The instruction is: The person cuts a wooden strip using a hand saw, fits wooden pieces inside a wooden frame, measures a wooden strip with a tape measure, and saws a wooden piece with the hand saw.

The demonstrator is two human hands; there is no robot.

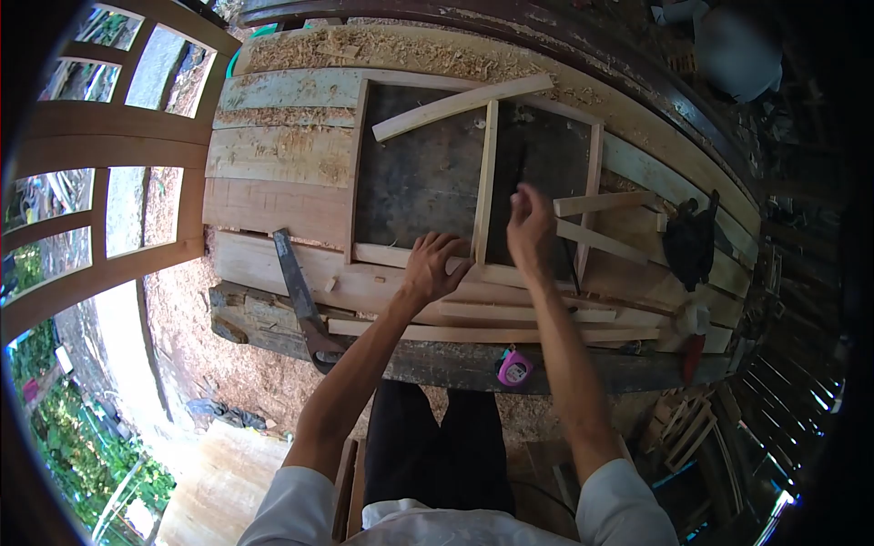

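A rectangular wooden frame (351, 173) with a middle bar (488, 173) lies on the plank workbench, over a dark panel (419, 182). My left hand (432, 266) grips the frame's near rail just left of the middle bar, its fingers curled over the wood. My right hand (531, 223) is raised over the right half of the frame, thumb and fingers pinched together. What they hold, if anything, I cannot make out. A loose wooden strip (460, 106) lies slantwise across the far rail and the top of the middle bar.
A handsaw (296, 287) lies at the bench's left front. A pink tape measure (514, 366) sits on the near edge, beside long strips (401, 329). Short wood pieces (605, 202) and a black tool (692, 241) are at right. Shavings (401, 50) cover the far planks. A lattice frame (109, 123) stands left.
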